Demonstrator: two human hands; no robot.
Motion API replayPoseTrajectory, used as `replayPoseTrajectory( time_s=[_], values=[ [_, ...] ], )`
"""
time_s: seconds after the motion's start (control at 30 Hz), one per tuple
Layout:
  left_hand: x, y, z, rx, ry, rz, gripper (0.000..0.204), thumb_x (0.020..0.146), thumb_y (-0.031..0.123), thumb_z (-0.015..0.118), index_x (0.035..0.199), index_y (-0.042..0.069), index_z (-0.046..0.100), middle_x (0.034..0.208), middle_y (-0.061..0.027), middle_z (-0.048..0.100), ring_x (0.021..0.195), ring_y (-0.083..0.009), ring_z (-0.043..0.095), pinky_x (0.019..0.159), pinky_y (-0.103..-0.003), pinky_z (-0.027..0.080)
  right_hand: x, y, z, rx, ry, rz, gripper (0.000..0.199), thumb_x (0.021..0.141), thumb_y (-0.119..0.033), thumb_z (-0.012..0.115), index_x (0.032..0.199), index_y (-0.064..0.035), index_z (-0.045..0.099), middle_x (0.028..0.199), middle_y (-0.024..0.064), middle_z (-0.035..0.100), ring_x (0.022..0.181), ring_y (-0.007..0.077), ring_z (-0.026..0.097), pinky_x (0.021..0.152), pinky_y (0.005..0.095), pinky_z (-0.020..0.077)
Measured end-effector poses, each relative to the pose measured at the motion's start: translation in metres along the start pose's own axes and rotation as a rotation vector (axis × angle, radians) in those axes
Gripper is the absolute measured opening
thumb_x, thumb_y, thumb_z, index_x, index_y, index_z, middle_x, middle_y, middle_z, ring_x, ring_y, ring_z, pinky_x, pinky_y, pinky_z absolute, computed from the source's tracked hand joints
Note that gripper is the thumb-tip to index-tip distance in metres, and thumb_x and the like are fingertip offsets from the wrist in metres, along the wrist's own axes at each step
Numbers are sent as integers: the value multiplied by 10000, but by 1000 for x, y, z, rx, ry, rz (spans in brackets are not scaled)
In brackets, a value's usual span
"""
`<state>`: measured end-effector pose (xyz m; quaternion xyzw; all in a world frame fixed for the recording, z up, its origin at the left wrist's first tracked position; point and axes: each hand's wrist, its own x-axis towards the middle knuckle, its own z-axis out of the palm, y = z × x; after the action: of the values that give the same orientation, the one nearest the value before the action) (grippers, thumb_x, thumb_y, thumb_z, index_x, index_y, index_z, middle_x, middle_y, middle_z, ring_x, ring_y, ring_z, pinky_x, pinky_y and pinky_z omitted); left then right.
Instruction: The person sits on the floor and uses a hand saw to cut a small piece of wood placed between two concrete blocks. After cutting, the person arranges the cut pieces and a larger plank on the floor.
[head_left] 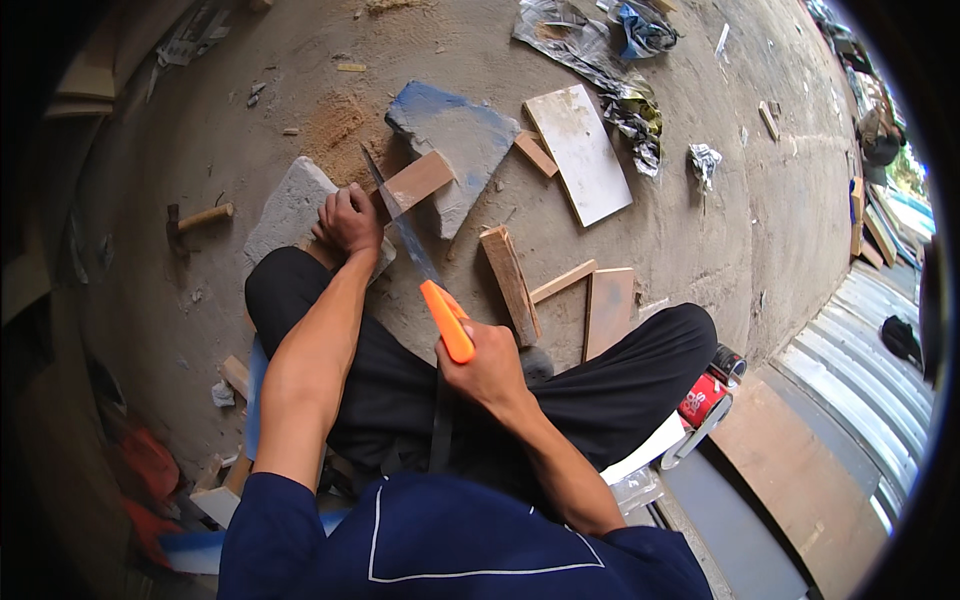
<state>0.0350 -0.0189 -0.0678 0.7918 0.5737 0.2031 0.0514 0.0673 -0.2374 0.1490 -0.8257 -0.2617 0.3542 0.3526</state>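
My right hand (487, 368) grips the orange handle of a hand saw (418, 262). Its thin blade runs up and left and crosses a flat wooden strip (420, 179). The strip lies across two grey stone slabs, a pale slab (290, 208) on the left and a blue-stained slab (455, 135) on the right. My left hand (347, 219) presses down on the strip's near end, on top of the pale slab, just left of the blade. I am crouched over the work with my knees spread.
Loose wood offcuts (510, 283) and a brown board (609, 309) lie on the concrete floor by my right knee. A white panel (580, 152) lies further off. A hammer (195, 220) lies left. A red can (708, 397) stands at right. Sawdust (335, 125) lies beyond the slabs.
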Motion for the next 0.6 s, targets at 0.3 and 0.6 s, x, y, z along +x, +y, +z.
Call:
replayPoseTrajectory(
  time_s=[0.3, 0.6],
  values=[
    [3, -11, -6, 58, 36, 23, 258, 877, 313, 525, 730, 122, 615, 786, -45, 592, 823, -289, 554, 709, -467, 345, -65, -9, -36, -31, -50, 13, 195, 725, -212, 691, 745, -34, 614, 620, 186, 603, 623, 378, 619, 591, 459, 508],
    [1, -18, 6, -15, 41, 39, 234, 859, 298, 544, 731, 119, 622, 779, -57, 588, 801, -303, 551, 691, -471, 345, -41, -25, -36, -109, -84, 15, 196, 749, -228, 668, 760, -41, 611, 626, 184, 607, 608, 383, 617, 579, 458, 514]
  ],
)
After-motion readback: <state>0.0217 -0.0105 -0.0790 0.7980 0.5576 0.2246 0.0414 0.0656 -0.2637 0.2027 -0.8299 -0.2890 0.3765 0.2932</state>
